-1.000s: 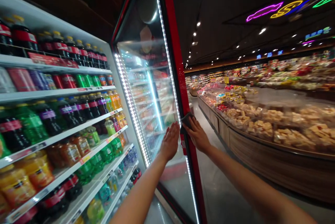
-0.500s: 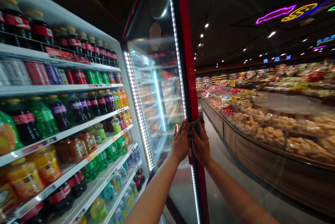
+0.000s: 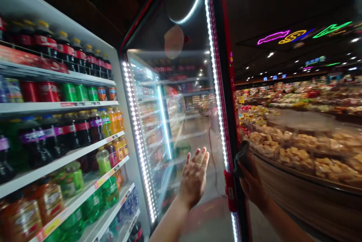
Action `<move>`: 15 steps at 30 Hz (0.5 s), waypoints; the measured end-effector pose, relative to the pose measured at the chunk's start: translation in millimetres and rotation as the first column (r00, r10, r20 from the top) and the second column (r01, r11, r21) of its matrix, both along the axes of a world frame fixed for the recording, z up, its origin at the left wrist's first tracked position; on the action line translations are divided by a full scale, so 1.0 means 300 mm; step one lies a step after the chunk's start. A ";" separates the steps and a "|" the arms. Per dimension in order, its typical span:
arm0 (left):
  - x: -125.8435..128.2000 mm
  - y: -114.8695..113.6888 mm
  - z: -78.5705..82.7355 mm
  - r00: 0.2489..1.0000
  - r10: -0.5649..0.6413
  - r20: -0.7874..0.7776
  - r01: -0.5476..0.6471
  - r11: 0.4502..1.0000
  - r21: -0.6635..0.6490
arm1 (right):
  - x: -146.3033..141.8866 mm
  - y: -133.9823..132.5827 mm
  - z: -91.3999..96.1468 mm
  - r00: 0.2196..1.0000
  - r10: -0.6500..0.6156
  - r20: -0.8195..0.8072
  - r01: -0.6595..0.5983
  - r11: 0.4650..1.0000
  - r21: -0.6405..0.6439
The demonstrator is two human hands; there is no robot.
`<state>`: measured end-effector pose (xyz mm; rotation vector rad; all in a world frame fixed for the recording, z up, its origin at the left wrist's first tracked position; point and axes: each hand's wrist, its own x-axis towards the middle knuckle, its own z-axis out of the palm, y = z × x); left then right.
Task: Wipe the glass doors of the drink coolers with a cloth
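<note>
A glass cooler door (image 3: 195, 121) with a red and black frame stands swung open in front of me. My left hand (image 3: 194, 176) is open, its fingers stretched upward, over the inner side of the glass; whether it touches cannot be made out. My right hand (image 3: 251, 181) is at the outer side of the door's edge, closed on a dark grey cloth (image 3: 243, 159) that lies against the frame. A red piece (image 3: 230, 191) is fixed on the frame between the two hands.
Cooler shelves (image 3: 85, 181) on the left hold bottles and cans of drinks. Light strips (image 3: 138, 140) run along the cooler and door edges. Behind the door at right curves a wood-sided display counter (image 3: 296, 193) with packed goods (image 3: 283, 155).
My left hand has come away from the door's edge onto the glass side. My right hand with the cloth stays at the edge, and the view has shifted, with the door appearing nearer.
</note>
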<state>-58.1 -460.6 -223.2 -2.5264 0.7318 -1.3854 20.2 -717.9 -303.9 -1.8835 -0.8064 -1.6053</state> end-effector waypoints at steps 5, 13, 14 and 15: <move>0.206 0.161 0.093 0.997 -0.040 0.068 0.032 0.994 0.107 | 0.075 -0.034 0.031 0.992 -0.110 0.069 0.107 0.993 0.049; 0.533 0.268 0.229 0.965 -0.128 0.227 0.110 0.990 0.090 | 0.203 0.017 0.296 0.894 -0.441 0.082 0.440 0.898 0.030; 0.569 0.279 0.239 0.959 -0.150 0.242 0.132 0.987 0.089 | 0.231 0.021 0.324 0.873 -0.478 0.095 0.477 0.878 0.033; 0.606 0.292 0.251 0.950 -0.175 0.256 0.158 0.984 0.088 | 0.261 0.023 0.347 0.851 -0.513 0.110 0.512 0.858 0.034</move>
